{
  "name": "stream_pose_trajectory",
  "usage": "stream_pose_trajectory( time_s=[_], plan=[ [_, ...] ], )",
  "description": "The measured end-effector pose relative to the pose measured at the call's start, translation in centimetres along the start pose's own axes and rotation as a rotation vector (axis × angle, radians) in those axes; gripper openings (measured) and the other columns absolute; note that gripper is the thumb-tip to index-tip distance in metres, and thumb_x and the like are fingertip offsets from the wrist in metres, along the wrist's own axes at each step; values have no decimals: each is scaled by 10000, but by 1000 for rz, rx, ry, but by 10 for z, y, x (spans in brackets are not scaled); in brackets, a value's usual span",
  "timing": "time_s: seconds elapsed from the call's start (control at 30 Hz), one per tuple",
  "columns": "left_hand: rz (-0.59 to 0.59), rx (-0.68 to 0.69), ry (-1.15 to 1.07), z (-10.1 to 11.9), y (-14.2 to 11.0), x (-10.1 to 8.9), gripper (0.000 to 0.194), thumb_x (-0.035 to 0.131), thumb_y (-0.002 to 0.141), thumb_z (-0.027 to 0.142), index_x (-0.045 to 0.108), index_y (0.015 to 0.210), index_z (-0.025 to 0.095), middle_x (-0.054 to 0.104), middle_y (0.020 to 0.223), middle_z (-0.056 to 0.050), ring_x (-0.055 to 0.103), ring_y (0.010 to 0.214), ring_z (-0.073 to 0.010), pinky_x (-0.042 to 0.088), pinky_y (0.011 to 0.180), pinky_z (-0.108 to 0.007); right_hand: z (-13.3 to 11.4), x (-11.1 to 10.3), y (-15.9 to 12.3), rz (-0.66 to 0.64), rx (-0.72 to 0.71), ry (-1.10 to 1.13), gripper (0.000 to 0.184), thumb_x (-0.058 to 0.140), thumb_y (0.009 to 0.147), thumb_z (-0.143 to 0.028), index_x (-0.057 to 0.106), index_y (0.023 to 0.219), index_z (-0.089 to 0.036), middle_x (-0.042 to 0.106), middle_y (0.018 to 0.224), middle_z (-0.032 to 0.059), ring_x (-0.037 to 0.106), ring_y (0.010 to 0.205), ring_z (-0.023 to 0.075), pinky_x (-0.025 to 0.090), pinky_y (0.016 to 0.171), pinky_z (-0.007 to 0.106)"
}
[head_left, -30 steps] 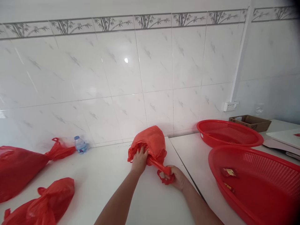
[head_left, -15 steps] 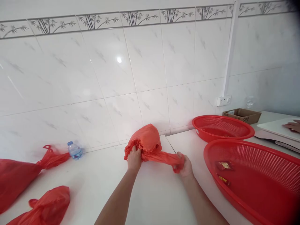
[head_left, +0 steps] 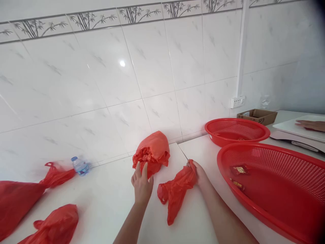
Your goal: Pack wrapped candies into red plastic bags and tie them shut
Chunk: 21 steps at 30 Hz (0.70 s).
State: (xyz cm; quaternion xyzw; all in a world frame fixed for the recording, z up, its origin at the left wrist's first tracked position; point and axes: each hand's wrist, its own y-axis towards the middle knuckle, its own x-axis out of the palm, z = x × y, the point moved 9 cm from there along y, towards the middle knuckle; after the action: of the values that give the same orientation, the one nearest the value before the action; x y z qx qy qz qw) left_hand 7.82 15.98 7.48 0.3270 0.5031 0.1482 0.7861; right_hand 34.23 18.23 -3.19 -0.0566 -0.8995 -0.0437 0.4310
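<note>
A crumpled red plastic bag (head_left: 180, 184) hangs from my right hand (head_left: 199, 172), whose fingers are closed on one end; its loose part droops over the white tabletop. Against the wall sits a bulging bundle of red plastic bags (head_left: 154, 147), with a mouth of ruffled folds facing me. My left hand (head_left: 142, 183) is just in front of that bundle, fingers spread and pointing at the folds. Whether its fingertips touch the plastic, I cannot tell.
Two red plastic baskets stand at right, the nearer basket (head_left: 254, 146) with small wrapped packets (head_left: 240, 170) inside. Beyond are a cardboard box (head_left: 264, 117), a white scale (head_left: 297, 135) and another person's hand (head_left: 312, 125). A water bottle (head_left: 80, 166) and filled red bags (head_left: 20, 196) are at left.
A single red bag has come out of the bundle in my right hand. My left hand has let go of the bundle and opened. The view has shifted slightly.
</note>
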Motion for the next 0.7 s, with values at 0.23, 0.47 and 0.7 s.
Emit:
stream_pose_trajectory(
  time_s=[0.23,0.47,0.7],
  plan=[
    [-423,-64,-528,25,-92,31,440,600,720,266,546,1153,213,534,1189,-103,510,1108,-262,433,937,-423,7,10,-8,-61,50,42,92,676,692,-263,595,708,-222,616,751,-13,580,776,156,478,763,311],
    [-306,-209,-465,7,-97,24,748,577,757,307,244,1421,211,211,1497,-128,249,1346,-293,320,1033,-451,16,30,-28,-142,123,26,80,666,713,-285,622,705,-219,643,951,13,574,976,194,464,834,337],
    [-416,-125,-429,16,-93,31,298,497,731,165,644,975,251,645,821,-29,586,840,-212,400,901,-432,27,41,-39,-136,136,-9,112,650,687,-235,576,610,-201,653,946,23,584,976,203,464,834,354]
  ],
)
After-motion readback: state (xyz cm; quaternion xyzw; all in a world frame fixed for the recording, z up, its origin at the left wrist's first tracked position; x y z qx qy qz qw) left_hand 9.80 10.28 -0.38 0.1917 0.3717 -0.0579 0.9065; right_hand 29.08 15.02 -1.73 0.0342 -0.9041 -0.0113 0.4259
